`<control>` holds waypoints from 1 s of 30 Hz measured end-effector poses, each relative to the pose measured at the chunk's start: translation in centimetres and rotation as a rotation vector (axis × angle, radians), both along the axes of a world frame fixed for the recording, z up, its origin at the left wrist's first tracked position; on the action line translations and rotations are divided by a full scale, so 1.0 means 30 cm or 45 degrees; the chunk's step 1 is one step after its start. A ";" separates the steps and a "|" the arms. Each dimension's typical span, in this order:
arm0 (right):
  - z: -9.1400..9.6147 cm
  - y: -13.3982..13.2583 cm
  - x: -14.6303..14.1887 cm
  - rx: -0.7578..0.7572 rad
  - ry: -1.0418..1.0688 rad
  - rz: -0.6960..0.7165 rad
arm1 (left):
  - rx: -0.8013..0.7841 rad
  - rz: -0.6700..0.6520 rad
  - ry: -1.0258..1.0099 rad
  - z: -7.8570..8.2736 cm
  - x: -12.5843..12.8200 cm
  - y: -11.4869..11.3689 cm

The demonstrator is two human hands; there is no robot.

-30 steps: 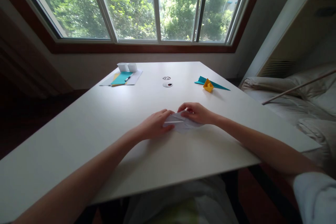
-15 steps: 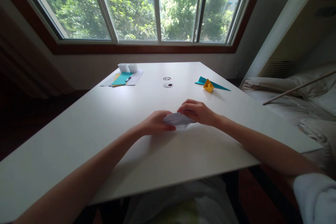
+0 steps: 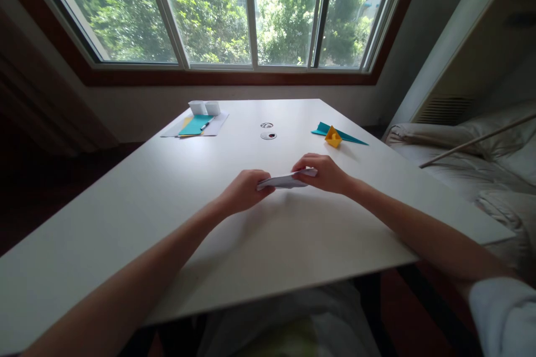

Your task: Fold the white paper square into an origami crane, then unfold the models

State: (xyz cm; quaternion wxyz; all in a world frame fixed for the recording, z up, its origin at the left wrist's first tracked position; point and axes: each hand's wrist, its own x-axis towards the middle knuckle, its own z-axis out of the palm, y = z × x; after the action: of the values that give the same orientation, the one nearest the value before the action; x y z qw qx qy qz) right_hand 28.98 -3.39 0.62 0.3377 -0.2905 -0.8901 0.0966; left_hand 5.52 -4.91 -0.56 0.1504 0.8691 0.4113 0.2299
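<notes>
A folded piece of white paper (image 3: 283, 181) is held between my two hands, low over the near half of the white table (image 3: 234, 256). My left hand (image 3: 247, 191) pinches its left end, thumb on the near side. At the right end my right hand (image 3: 320, 173) grips it, with fingers over the top and the thumb below. The paper looks long and narrow from here; its underside and exact folds are hidden.
Ahead on the right lie a yellow paper boat (image 3: 333, 137) and a blue paper plane (image 3: 352, 138). At the far left, a pen (image 3: 206, 123) rests on coloured sheets (image 3: 194, 125) near white folded paper boxes (image 3: 197, 107). Two round cut-outs (image 3: 268, 135) sit mid-table.
Both hands have shifted slightly up and apart. The white paper has turned to look flatter and thinner, and more of its right end shows.
</notes>
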 end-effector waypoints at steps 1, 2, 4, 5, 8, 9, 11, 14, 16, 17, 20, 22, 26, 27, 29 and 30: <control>-0.003 -0.001 0.000 0.065 -0.023 0.041 | 0.111 -0.004 0.039 -0.002 -0.004 0.002; -0.008 -0.001 -0.001 0.133 -0.065 0.080 | 0.207 -0.015 0.088 -0.003 -0.008 0.005; -0.022 0.001 -0.002 0.269 -0.179 0.123 | 0.353 -0.046 0.218 -0.006 -0.016 0.011; -0.031 0.003 -0.002 0.326 -0.240 0.129 | 0.405 -0.065 0.291 -0.008 -0.019 0.015; -0.057 0.010 -0.006 0.414 -0.380 0.125 | 0.489 -0.138 0.458 -0.014 -0.026 0.027; -0.065 0.012 -0.007 0.417 -0.409 0.126 | 0.490 -0.158 0.487 -0.017 -0.030 0.032; -0.076 0.014 -0.009 0.400 -0.449 0.137 | 0.459 -0.188 0.514 -0.019 -0.040 0.040; -0.087 0.013 -0.012 0.359 -0.489 0.149 | 0.378 -0.239 0.508 -0.013 -0.055 0.040; -0.092 0.011 -0.015 0.345 -0.512 0.140 | 0.326 -0.282 0.490 -0.001 -0.057 0.026; -0.094 0.010 -0.017 0.345 -0.520 0.131 | 0.303 -0.301 0.479 0.005 -0.053 0.016; -0.097 0.006 -0.022 0.363 -0.534 0.106 | 0.235 -0.336 0.450 0.017 -0.030 -0.015; -0.095 0.005 -0.021 0.370 -0.542 0.100 | 0.203 -0.344 0.443 0.015 -0.014 -0.026; -0.082 0.005 -0.008 0.276 -0.566 0.207 | 0.189 -0.347 0.460 -0.005 -0.003 -0.019; -0.079 0.006 -0.004 0.236 -0.557 0.248 | 0.198 -0.351 0.460 -0.011 -0.003 -0.016; -0.075 0.009 0.002 0.162 -0.523 0.306 | 0.228 -0.364 0.454 -0.020 -0.002 -0.013; -0.074 0.011 0.004 0.131 -0.501 0.316 | 0.246 -0.369 0.452 -0.024 0.001 -0.014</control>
State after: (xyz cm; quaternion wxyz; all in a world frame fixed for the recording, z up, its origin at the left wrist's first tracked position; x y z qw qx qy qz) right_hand 29.10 -3.06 -1.61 0.1575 -0.1744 -0.9714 0.0333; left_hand 5.55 -5.34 -1.29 0.0236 0.9562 0.2783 0.0880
